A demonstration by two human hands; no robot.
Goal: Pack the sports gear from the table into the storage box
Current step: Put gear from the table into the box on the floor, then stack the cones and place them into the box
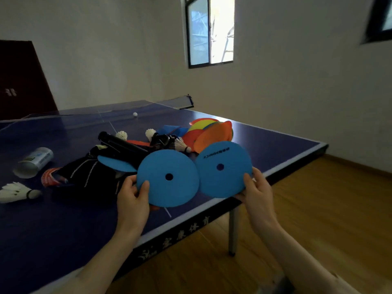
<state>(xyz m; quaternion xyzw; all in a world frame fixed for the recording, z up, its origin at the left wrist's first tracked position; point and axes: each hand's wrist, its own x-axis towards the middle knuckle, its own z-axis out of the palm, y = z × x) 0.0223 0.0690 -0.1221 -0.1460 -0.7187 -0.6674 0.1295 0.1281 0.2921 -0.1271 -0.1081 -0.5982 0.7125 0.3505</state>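
My left hand (132,196) grips the lower left rim of a blue disc cone (169,179) with a centre hole. My right hand (256,189) holds a second blue disc cone (222,168) by its lower right rim. Both discs hang side by side just above the near right corner of the blue table-tennis table (63,219). Behind them lies a pile of gear: a third blue disc (114,164), black fabric with white stitching (89,172), a black tube (121,143), several orange and yellow disc cones (207,132) and shuttlecocks (182,145). No storage box is in view.
A shuttlecock (19,192) and a white shuttlecock tube (34,162) lie at the left of the table. A white ball (135,114) rests near the net (169,102). Wooden floor (318,209) stretches to the right beyond the table edge. A table leg (233,232) stands below the corner.
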